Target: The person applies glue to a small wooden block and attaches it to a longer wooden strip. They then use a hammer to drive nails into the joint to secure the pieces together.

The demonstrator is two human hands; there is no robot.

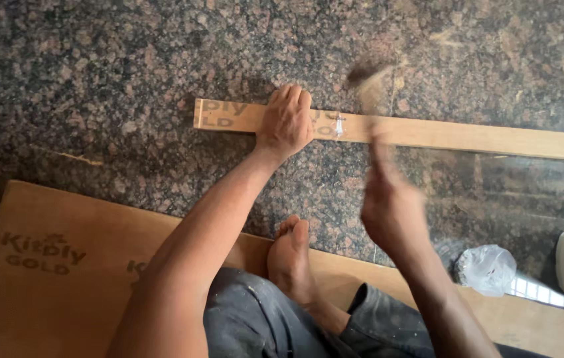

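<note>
The plywood strip (pixel 428 132) is pinned flat by the left hand (pixel 286 122) while a blurred hammer (pixel 369 83) is gripped in the right hand (pixel 391 212), so fingers beside the nail (pixel 339 124) could be struck.

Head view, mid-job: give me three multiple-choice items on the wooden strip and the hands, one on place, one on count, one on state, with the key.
1. Where does the wooden strip lie?
A. on the speckled stone floor
B. on the plywood sheet
C. across the person's lap

2. How many bare feet show?
A. none
B. one
C. two

3. What is the state of the right hand?
A. resting flat on the strip
B. blurred in motion, gripping a hammer
C. open and empty on the floor

Key: 1 A, the strip sits directly on the dark granite, apart from the plywood. 2 B, a single foot rests at the plywood's edge. 3 B, the hand and the hammer are smeared above the small nail, while the left hand presses the strip down.
</note>
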